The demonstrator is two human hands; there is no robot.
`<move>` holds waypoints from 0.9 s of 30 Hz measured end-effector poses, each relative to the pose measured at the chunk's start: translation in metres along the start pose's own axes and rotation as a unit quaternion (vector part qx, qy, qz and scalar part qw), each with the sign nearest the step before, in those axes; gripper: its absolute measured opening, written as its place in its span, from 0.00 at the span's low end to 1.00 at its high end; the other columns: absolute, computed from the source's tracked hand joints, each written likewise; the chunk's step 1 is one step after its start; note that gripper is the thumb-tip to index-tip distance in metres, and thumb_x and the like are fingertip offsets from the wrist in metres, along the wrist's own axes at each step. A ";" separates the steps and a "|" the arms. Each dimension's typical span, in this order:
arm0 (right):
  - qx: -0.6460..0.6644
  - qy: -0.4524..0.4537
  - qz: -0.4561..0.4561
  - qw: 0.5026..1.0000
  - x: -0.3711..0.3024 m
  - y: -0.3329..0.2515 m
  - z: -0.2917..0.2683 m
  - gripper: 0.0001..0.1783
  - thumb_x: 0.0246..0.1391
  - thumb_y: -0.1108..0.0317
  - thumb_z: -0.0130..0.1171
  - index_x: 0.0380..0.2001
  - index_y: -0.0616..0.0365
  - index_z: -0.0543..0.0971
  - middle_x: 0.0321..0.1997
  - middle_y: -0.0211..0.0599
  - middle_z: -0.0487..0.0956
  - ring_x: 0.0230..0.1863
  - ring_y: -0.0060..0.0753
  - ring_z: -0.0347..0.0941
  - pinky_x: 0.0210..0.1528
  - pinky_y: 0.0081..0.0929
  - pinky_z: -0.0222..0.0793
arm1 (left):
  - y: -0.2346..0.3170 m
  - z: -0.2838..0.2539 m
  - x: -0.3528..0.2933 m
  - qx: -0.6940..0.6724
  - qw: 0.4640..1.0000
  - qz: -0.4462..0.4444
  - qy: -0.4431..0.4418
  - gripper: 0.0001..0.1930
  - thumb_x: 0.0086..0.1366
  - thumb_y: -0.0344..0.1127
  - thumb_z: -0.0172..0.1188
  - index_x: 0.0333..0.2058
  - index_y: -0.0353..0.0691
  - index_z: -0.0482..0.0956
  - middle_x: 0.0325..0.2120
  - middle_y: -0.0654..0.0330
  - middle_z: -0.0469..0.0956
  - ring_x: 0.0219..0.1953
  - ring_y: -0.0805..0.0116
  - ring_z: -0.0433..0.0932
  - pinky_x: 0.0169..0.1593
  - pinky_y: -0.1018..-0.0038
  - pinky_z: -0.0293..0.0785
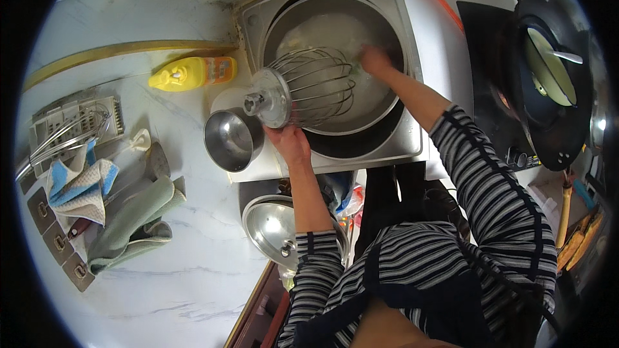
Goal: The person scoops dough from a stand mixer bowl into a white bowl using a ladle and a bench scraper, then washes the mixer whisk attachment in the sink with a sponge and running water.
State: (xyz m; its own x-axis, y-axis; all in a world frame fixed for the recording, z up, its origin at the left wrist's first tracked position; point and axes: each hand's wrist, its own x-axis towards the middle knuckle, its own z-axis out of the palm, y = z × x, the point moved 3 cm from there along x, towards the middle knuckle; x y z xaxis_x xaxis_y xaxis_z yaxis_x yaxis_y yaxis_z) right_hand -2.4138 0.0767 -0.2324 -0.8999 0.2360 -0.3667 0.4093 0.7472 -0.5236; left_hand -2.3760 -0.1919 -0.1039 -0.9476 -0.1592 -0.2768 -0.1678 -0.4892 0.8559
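Observation:
My left hand grips a large wire balloon whisk by its metal hub, like a mixer attachment. The whisk lies tilted over a big round metal basin set in the sink, its wires pointing to the right. Cloudy water stands in the basin. Inside the basin's right part, my right hand is held closed just past the whisk's tip. It looks slightly blurred, and something small and greenish shows by its fingers, too unclear to name. Beside my left hand stands a small metal pot.
A yellow squeeze bottle lies left of the sink. Cloths, a grater and another whisk lie on the left counter. A black wok sits on the cooktop at right. Below the sink is a metal lid.

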 end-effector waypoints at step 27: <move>0.079 0.099 -0.424 0.897 -0.076 -0.153 -0.164 0.19 0.38 0.72 0.57 0.39 0.57 0.75 0.45 0.38 0.71 0.45 0.48 0.63 0.53 0.34 0.59 | 0.012 0.069 0.011 0.179 0.972 0.008 -0.152 0.17 0.51 0.16 0.56 0.40 0.36 0.68 0.39 0.62 0.73 0.42 0.74 0.70 0.49 0.79 0.64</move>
State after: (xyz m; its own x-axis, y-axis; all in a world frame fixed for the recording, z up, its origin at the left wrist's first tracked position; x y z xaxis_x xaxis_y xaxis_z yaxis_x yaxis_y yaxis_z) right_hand -2.4330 0.0461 0.0014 -0.9008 -0.2577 0.3494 -0.4317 0.6167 -0.6583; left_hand -2.4074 -0.1403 -0.0668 -0.9784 0.1233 -0.1657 -0.1835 -0.1505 0.9714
